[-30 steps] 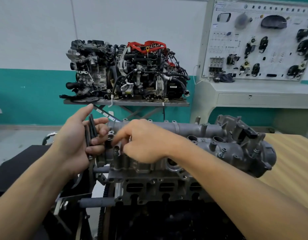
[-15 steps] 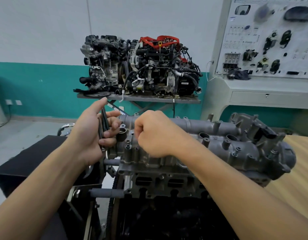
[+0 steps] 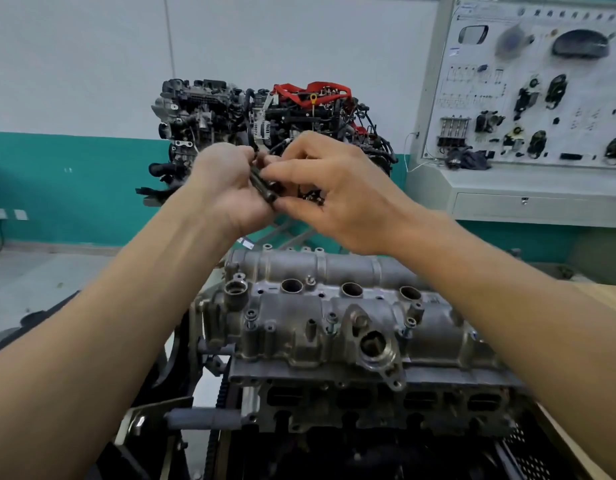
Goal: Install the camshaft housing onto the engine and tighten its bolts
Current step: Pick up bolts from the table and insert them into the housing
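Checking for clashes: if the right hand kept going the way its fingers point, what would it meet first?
The bolts held in the left hand. The right hand points its fingers left at them and seems to pinch one.

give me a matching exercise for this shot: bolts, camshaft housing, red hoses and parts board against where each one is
Things:
1 bolts
2 camshaft housing
3 red hoses
4 parts board

Places:
A on the back engine
B upright at the far right
C in the grip of the left hand
D on top of the near engine

Pairs: 1-C, 2-D, 3-A, 4-B
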The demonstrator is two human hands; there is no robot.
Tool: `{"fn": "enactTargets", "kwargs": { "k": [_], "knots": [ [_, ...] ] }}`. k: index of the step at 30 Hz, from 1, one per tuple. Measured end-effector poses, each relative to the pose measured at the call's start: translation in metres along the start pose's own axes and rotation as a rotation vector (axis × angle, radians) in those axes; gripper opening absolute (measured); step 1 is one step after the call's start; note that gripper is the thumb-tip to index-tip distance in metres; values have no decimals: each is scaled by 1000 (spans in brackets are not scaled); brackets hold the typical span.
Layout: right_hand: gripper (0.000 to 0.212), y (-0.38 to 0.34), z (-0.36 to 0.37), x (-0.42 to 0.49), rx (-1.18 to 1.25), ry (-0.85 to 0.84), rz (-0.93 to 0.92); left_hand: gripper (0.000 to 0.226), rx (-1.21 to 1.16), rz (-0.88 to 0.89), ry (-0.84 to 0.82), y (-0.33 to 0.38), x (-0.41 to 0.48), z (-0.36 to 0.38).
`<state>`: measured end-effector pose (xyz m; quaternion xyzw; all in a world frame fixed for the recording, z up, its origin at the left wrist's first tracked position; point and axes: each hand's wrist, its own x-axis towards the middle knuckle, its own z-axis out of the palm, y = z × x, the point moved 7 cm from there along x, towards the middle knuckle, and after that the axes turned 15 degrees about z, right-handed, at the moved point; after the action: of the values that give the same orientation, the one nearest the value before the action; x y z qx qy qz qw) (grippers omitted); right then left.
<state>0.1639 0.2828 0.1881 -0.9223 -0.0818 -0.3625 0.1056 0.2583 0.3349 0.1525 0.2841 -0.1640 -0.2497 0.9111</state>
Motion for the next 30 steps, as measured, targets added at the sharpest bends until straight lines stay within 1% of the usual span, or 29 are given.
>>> {"fn": "enactTargets", "kwargs": {
  "k": [2,5,7,8,9,10,11,12,14,15,17,20,25,30],
  "knots": [
    [27,8,0,5,-72,28,-83,37,93,0,6,-4,13,4],
    [24,13,9,3,-167,73,-224,42,215,18,43,-11,32,-3],
    [19,15,17,4,-105,66,-229,47,250,2,17,-18,41,-10],
    [16,20,15,8,4,92,-168,50,293,-2,12,-21,44,-17],
    [13,28,11,15,157,140,-54,52,369,12,38,-21,47,-28],
    [12,40,9,22,323,178,92,51,454,37,88,-19,49,-42],
    [15,52,14,29,446,166,237,51,538,67,142,-15,51,-57],
    [20,60,25,35,490,86,359,52,608,88,184,-11,53,-72],
    [25,68,59,39,404,-151,480,53,686,87,213,-7,55,-90],
    [26,71,74,37,358,-223,500,53,702,83,209,-4,55,-95],
    [27,75,94,33,303,-250,502,50,746,113,185,1,55,-98],
    [25,82,108,31,281,-216,506,39,853,155,164,10,53,-99],
    [24,84,106,32,318,-143,517,25,988,129,124,11,54,-103],
    [27,88,107,33,346,-164,535,15,1050,211,90,8,56,-99]
  ]
}}
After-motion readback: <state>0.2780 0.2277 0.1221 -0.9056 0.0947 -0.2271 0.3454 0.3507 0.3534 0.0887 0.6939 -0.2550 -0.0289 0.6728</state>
